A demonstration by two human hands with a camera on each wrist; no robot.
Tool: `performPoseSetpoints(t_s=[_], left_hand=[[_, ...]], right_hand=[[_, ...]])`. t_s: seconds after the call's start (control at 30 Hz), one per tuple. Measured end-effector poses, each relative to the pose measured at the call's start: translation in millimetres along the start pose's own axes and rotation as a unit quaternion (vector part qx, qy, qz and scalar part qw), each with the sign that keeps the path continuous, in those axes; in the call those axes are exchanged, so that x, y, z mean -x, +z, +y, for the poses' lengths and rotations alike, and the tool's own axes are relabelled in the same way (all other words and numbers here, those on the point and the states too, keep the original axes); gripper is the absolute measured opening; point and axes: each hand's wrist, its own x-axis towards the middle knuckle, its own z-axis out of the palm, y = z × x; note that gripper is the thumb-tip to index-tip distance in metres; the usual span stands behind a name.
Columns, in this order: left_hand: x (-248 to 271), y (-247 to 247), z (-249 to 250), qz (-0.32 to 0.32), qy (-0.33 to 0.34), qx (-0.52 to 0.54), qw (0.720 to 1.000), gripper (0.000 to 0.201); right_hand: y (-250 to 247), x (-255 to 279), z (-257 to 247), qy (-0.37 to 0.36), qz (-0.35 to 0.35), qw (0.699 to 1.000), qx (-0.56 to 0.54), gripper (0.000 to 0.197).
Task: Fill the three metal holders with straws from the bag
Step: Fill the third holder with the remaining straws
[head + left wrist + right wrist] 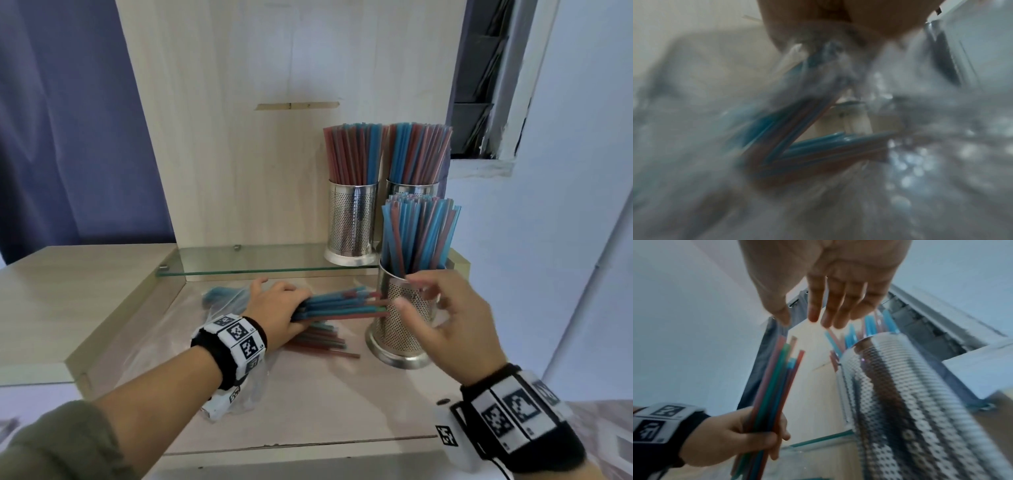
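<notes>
blue and red straws (337, 305) lie bunched in my left hand (277, 310), gripped level for feeding the near holder (404, 318); my right hand (448, 315) hangs empty, fingers loose

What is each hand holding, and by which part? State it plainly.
The left hand grips a bundle of straws near one end, the far ends pointing at the front holder. The right hand holds nothing, its fingers spread beside that holder.

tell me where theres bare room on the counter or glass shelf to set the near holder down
The glass shelf is bare left of the two full holders. The wooden counter is bare in front, between the two wrists. It is crowded in the middle: the left hand grips a bundle of straws over the bag, loose straws and near holder alongside.
</notes>
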Motion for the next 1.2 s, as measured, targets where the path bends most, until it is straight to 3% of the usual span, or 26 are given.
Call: performPoseSetpoints(t_s=[0.07, 0.1, 0.2, 0.27, 0.37, 0.5, 0.67, 0.73, 0.93, 1.0, 1.1, 1.17, 1.2], left_hand=[[-0.3, -0.2, 0.3, 0.023, 0.011, 0.038, 0.999, 0.047], [-0.1, -0.5, 1.2, 0.031, 0.018, 0.052, 0.998, 0.05], [-1.3, -3.0, 7.4, 0.061, 0.038, 0.113, 0.991, 0.041], [-2.9, -6.8, 12.1, 0.087, 0.04, 0.177, 0.98, 0.025], [-5.5, -11.6, 14.0, 0.099, 0.035, 0.27, 0.957, 0.027], [-7.9, -27.2, 20.0, 0.1, 0.03, 0.357, 0.928, 0.025], [-8.5, -59.3, 30.0, 0.133, 0.038, 0.448, 0.883, 0.004], [-7.8, -73.9, 31.6, 0.163, 0.04, 0.47, 0.867, 0.014], [-11.6, -105.8, 26.9, 0.211, 0.039, 0.555, 0.804, 0.008], [-10.3, -109.8, 29.4, 0.202, 0.034, 0.594, 0.778, 0.014], [-6.0, -106.4, 36.5, 0.145, 0.014, 0.633, 0.76, 0.024], [-2.5, -98.2, 40.9, 0.103, -0.002, 0.631, 0.769, 0.022], [-0.8, -95.0, 43.5, 0.085, -0.004, 0.626, 0.775, 0.021]], right_hand=[[-4.3, 1.7, 10.7, 0.079, 0.088, 0.993, 0.001, 0.034], [-4.0, 1.7, 19.7, 0.128, 0.1, 0.987, 0.005, 0.042], [-1.5, -3.6, 33.8, 0.204, 0.045, 0.978, -0.002, 0.073], [3.7, -9.1, 38.5, 0.193, -0.008, 0.979, -0.065, 0.075], [12.5, -16.5, 46.4, 0.194, -0.062, 0.975, -0.087, 0.079], [16.5, -19.1, 51.2, 0.206, -0.064, 0.973, -0.081, 0.084], [15.5, -17.2, 55.4, 0.221, -0.061, 0.971, -0.063, 0.095], [14.9, -17.3, 56.7, 0.223, -0.066, 0.971, -0.051, 0.097], [13.2, -17.9, 58.5, 0.213, -0.084, 0.972, -0.048, 0.096], [13.5, -18.3, 58.9, 0.202, -0.065, 0.977, -0.024, 0.098], [14.0, -14.8, 36.4, 0.122, 0.036, 0.982, 0.142, 0.102], [16.6, -11.7, 3.0, 0.036, 0.069, 0.989, 0.125, 0.085], [19.4, -10.6, -14.4, 0.002, 0.036, 0.995, 0.09, 0.077]])
